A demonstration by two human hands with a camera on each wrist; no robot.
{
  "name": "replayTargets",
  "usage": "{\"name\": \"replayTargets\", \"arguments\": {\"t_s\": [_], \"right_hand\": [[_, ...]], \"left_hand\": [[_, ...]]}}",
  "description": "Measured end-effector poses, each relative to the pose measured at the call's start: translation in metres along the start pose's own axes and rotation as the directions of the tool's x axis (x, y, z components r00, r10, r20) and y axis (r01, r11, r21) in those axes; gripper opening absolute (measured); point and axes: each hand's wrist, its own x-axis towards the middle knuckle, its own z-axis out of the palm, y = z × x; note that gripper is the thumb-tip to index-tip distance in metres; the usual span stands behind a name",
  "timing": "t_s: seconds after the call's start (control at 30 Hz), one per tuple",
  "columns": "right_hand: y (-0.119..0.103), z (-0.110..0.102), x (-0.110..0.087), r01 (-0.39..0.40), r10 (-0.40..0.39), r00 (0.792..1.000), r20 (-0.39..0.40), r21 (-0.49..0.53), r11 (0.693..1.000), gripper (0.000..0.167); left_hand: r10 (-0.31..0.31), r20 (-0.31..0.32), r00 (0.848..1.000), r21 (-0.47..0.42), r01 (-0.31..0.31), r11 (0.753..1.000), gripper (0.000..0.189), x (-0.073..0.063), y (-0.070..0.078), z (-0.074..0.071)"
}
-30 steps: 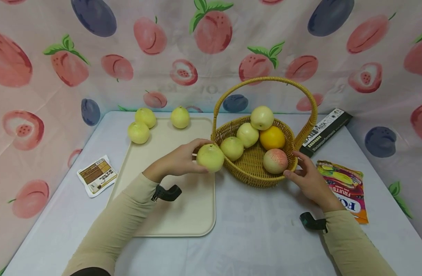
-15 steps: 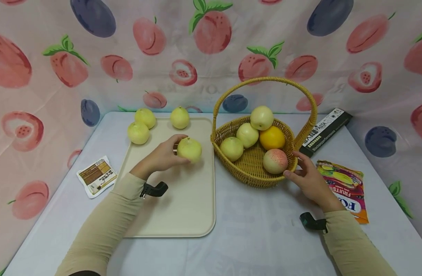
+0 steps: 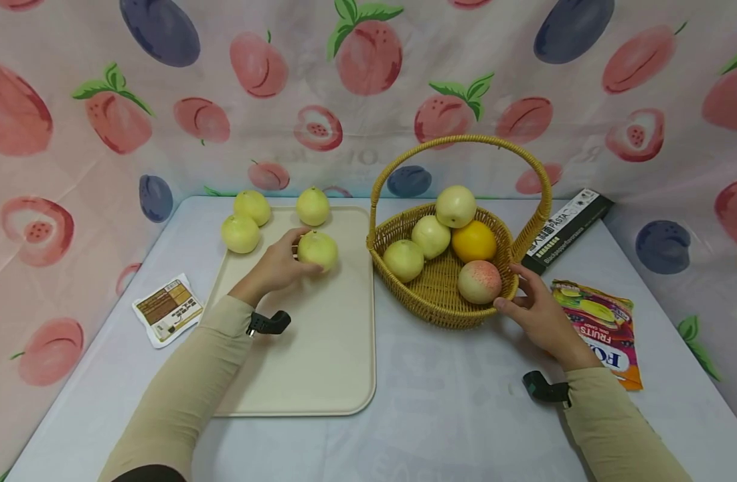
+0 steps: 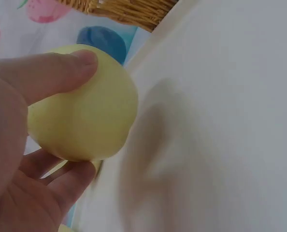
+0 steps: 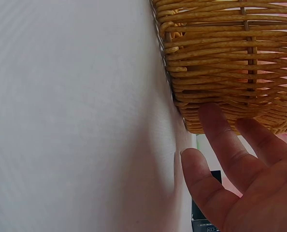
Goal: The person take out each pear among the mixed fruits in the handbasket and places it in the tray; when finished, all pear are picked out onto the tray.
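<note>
My left hand (image 3: 278, 264) holds a round yellow-green fruit (image 3: 317, 251) above the beige tray (image 3: 308, 361). In the left wrist view, the thumb lies over this fruit (image 4: 100, 111), with fingers beneath it; a shadow falls on the tray. Two similar fruits (image 3: 240, 233) touch at the tray's far left corner. Another fruit (image 3: 312, 206) sits at its far edge. My right hand (image 3: 545, 321) holds the right rim of the wicker basket (image 3: 440, 314). In the right wrist view, fingertips touch the basket's outer wall (image 5: 221, 58); the thumb is not clearly seen there.
Inside the basket lie several pale green fruits (image 3: 431, 236), an orange (image 3: 473, 242) and a peach (image 3: 479, 282). A pasta box (image 3: 567, 231) and a candy bag (image 3: 603, 335) lie right of it. A small packet (image 3: 168, 310) lies left of the tray.
My left hand has carried the yellow-green fruit leftward from beside the basket, then a little farther back over the tray. My right hand stays at the basket rim.
</note>
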Motion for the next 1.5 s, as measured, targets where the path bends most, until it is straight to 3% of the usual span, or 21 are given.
{"name": "replayTargets", "arguments": {"t_s": [0.43,0.87,1.5], "right_hand": [[0.000,0.001,-0.001,-0.014,0.014,1.000,-0.006,0.002,1.000,0.084],[-0.001,0.001,0.001,-0.022,0.022,1.000,-0.014,-0.006,1.000,0.085],[-0.001,0.001,0.000,-0.030,0.030,0.999,-0.011,0.004,1.000,0.084]], "left_hand": [[-0.085,-0.095,0.992,-0.030,0.083,0.996,0.087,0.020,-0.015,-0.001],[-0.096,-0.211,0.973,-0.114,0.073,0.991,0.087,0.028,-0.019,0.001],[-0.108,-0.251,0.962,-0.136,0.075,0.988,0.083,0.040,-0.020,0.009]]}}
